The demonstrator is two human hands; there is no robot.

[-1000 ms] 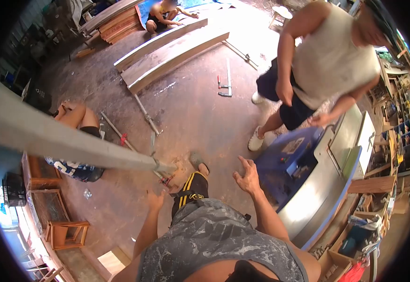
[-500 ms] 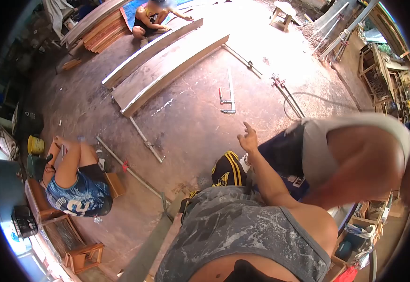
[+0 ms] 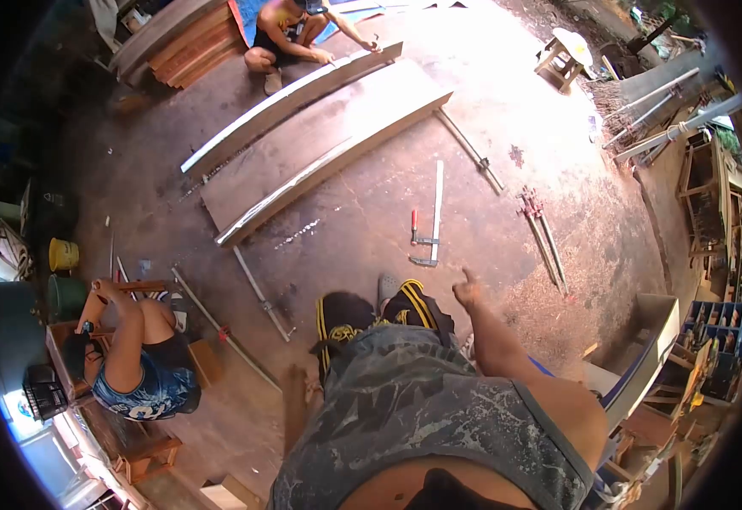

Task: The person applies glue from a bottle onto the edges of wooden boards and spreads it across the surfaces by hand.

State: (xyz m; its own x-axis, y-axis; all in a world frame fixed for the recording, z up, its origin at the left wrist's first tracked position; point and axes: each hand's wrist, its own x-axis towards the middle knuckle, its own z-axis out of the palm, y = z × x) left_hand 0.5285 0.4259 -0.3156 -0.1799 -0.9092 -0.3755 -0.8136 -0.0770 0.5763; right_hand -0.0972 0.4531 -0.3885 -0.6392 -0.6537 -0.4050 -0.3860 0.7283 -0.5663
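My right hand (image 3: 468, 294) is held out over the floor in front of me, with a finger extended and nothing in its grasp. Beyond its fingertip lies an F-clamp (image 3: 438, 204) with a red handle, flat on the concrete. My left hand (image 3: 297, 381) hangs low beside my hip, near the end of a long pipe clamp (image 3: 226, 334); its fingers are mostly hidden. Farther off, a wide board assembly (image 3: 320, 144) with white-streaked edges rests on pipe clamps. A crouching co-worker's hands (image 3: 328, 58) are at the upright board (image 3: 294, 98) behind it.
On the left, another person (image 3: 145, 374) sits low near a yellow bucket (image 3: 63, 253). More pipe clamps (image 3: 545, 238) lie on the floor to the right. A white-edged box (image 3: 643, 365) and wooden racks stand at my right. A small stool (image 3: 562, 64) stands at the back.
The person who was close on my right has left view. My view has shifted; my right hand appears lower, its fingers less spread. My left hand now shows beside my hip.
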